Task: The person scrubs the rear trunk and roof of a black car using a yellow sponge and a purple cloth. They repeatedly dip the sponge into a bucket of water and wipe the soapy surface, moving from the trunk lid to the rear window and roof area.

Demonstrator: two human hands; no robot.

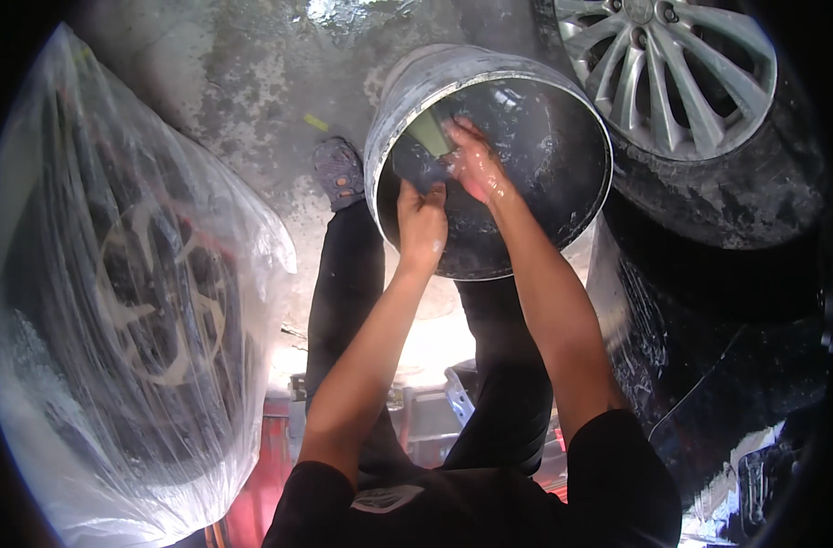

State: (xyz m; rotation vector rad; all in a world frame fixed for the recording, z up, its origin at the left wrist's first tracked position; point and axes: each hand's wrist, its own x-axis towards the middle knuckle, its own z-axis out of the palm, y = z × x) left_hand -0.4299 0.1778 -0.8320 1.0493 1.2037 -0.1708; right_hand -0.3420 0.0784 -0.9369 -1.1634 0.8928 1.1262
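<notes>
Clear plastic (78, 365) drapes over a covered wheel (138, 315) at my far left. Next I see the grey floor (243, 100), then a dark shoe (339, 173) just beside the bucket (453, 59), whose dark inside faces me. Down in it I have the left hand (423, 224) curled closed, thumb and fingers on the near edge of a dark piece (418, 163). A pale green strip (429, 133) adjoins that piece; I can't tell whether the two are one. At their right side is the right hand (476, 166), wet, half open, fingertips by the strip; I can't make out any grip there. Further right, a silver wheel (658, 96) sits in a dusty tyre (699, 196).
</notes>
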